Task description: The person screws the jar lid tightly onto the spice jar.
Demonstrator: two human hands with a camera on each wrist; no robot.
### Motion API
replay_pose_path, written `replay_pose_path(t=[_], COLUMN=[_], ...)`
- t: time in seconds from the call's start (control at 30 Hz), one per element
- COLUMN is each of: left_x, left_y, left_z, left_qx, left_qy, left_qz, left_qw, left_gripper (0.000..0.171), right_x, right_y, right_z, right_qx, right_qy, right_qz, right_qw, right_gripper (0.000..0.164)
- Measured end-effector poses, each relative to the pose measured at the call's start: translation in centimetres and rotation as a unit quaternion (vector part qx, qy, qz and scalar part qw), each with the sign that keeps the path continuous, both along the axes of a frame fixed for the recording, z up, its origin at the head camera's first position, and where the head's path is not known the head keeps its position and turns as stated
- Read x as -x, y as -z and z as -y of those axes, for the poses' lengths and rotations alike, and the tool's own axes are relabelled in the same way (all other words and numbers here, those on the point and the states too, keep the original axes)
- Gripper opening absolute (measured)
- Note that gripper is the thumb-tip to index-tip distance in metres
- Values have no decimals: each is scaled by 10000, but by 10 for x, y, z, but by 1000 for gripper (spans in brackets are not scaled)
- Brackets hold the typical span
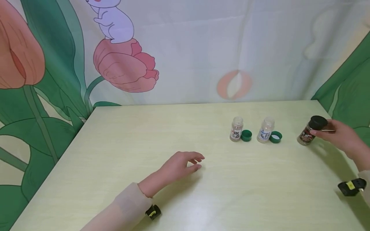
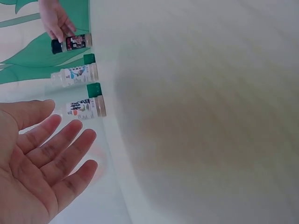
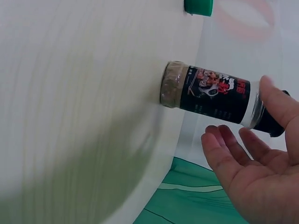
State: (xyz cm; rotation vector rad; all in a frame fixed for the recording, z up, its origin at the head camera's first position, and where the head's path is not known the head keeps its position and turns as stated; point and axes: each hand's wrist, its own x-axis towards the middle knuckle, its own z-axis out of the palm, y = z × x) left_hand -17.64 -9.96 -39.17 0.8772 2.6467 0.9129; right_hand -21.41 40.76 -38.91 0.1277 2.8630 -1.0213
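Note:
At the far right of the table my right hand (image 1: 344, 136) has its thumb and forefinger about the neck of a black-capped seasoning jar (image 3: 208, 93) with a dark label. The jar stands upright, its base at the tabletop. Loose lower fingers (image 3: 217, 154) hang apart from its side in the right wrist view. My left hand (image 1: 182, 163) hovers over the middle of the table, palm showing in the left wrist view, fingers relaxed and holding nothing. To its right stand two uncapped clear jars, one with a dark-print label (image 1: 236, 133), the other with a blue-print label (image 1: 265, 133).
A green lid (image 1: 246, 135) lies right of the dark-print jar, and another green lid (image 1: 276, 137) right of the blue-print one. Behind the pale wooden table (image 1: 138, 128) hangs a printed cloth (image 1: 185, 51) with flowers. Each wrist bears a small black camera (image 1: 153, 212).

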Motion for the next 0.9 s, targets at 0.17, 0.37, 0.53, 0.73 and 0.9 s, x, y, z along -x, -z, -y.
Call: replay_pose_path(t=[0.17,0.37,0.53,0.73,0.9], left_x=[1,-1,-1,4,15], left_y=[-5,-19,-27,-32,-29], left_z=[-12,-47,-86,-132,-167], left_qx=[-275,-670,-1022,-1216,-1493], left_qy=[223,340,436,359,25], left_qz=[279,1197,1569,1415,1250], left_qw=[9990,9900,9814,9818,9809], left_gripper=[38,53,68,81,85], right_x=[-12,-37,-47,-41,-30], right_y=[-2,-14,-26,-35,-32], right_z=[-2,13,30,48,59], right_qx=[-2,-437,-746,-668,-600], right_qy=[227,761,292,-412,-836], right_qz=[-76,-687,-945,-587,-340], right_qw=[9997,9938,9923,9952,9941], right_gripper=[89,65,52,67,73])
